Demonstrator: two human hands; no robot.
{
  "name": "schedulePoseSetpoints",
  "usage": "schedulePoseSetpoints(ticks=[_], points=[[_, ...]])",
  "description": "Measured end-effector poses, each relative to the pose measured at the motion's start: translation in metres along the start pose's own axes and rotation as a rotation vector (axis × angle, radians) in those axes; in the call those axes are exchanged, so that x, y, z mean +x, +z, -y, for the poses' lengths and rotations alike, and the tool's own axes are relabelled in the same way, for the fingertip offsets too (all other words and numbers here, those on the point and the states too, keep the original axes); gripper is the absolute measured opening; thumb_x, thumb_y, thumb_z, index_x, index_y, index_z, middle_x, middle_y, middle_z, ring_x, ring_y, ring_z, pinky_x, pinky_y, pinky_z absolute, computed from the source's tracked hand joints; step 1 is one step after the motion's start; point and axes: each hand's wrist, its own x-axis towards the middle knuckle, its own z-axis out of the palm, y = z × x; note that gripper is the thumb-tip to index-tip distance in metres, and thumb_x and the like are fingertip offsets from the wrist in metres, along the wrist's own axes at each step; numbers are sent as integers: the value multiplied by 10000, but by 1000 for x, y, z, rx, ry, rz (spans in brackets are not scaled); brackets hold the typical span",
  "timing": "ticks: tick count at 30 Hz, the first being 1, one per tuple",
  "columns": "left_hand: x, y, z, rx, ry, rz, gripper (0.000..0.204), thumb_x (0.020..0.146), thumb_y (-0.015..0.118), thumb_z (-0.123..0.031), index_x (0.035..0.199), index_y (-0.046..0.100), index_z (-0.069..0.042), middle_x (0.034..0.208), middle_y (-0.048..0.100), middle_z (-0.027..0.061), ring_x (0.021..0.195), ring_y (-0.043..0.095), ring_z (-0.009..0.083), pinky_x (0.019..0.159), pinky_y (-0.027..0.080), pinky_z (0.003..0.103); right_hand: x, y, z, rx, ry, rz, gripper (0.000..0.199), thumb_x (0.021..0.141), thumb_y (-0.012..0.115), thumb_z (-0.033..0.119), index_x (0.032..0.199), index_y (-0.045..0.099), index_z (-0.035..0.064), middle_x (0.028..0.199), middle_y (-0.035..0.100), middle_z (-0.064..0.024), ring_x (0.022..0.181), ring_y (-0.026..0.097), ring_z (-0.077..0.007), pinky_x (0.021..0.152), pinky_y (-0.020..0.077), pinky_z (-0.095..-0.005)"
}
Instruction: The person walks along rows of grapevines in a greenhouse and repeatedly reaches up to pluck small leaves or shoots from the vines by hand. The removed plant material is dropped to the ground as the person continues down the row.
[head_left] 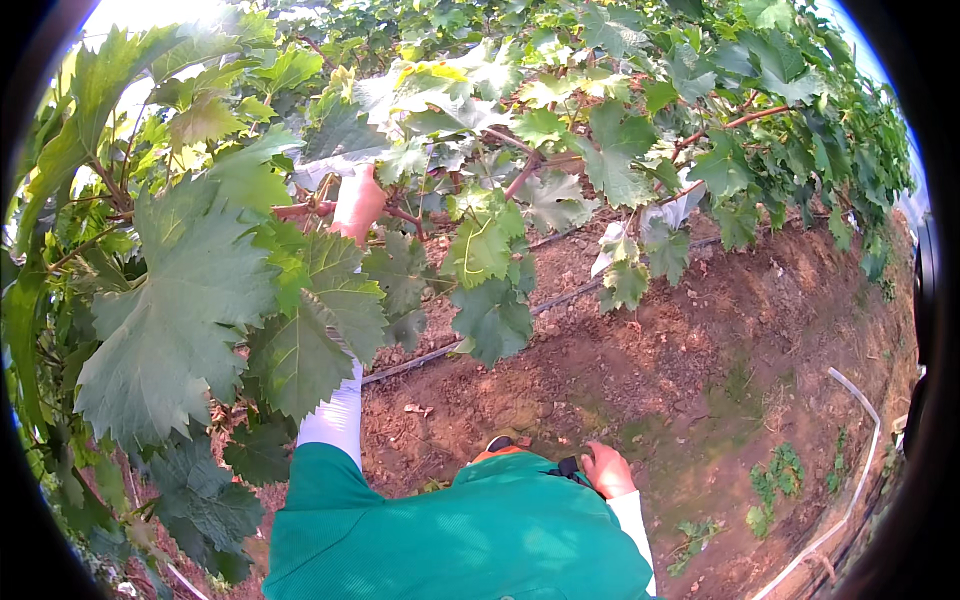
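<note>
My left hand [360, 203] is raised among the grapevine leaves, next to a reddish-brown vine cane [305, 210]. Its fingers look curled closed, and whatever they hold is hidden. A pale, whitish sheet or bag [335, 168] lies right beside these fingers. Large green leaves [185, 300] cover much of my left forearm, which wears a white sleeve [335, 420]. Low by my waist is my right hand [608, 472], its fingers slightly apart and nothing visible in them. A small black strap or clip [569, 467] at my green top sits close to it.
Vine foliage [620, 150] spreads across the far side, with white bags [612, 245] hanging among it. A thin dark hose [565, 298] runs low over the reddish soil [700, 350]. At the right lies a bent white pipe [865, 460] near small weeds [775, 480].
</note>
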Motion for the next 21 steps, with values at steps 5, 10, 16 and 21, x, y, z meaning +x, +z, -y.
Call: schedulePoseSetpoints(ticks=[5,10,16,21], points=[[14,4,4,70,85,62,225,823,597,-117,996,666,8,958,670,247,959,637,417,876,505,486,-4,0,3,17,-62,-13,416,884,631,278,1233,623,52,1100,671,-248,1031,643,-414,877,518,-500],[26,0,-56,135,198,186,126,768,649,-126,829,666,-17,806,658,197,804,643,396,737,517,478,-7,24,-12,-11,99,-15,331,905,584,311,1084,644,39,1068,684,-219,1029,652,-406,872,527,-506],[11,47,-90,115,274,71,128,813,620,-123,864,654,-10,817,645,170,801,620,349,736,506,445,-7,18,-13,38,241,105,291,921,583,257,1124,627,53,1076,681,-186,1022,649,-392,827,528,-499],[-51,77,-178,19,319,19,132,850,596,-120,892,644,-4,826,634,147,799,601,310,735,496,417,-47,18,-54,120,258,-247,201,832,615,172,848,710,-5,891,717,-212,859,702,-395,693,563,-506]])
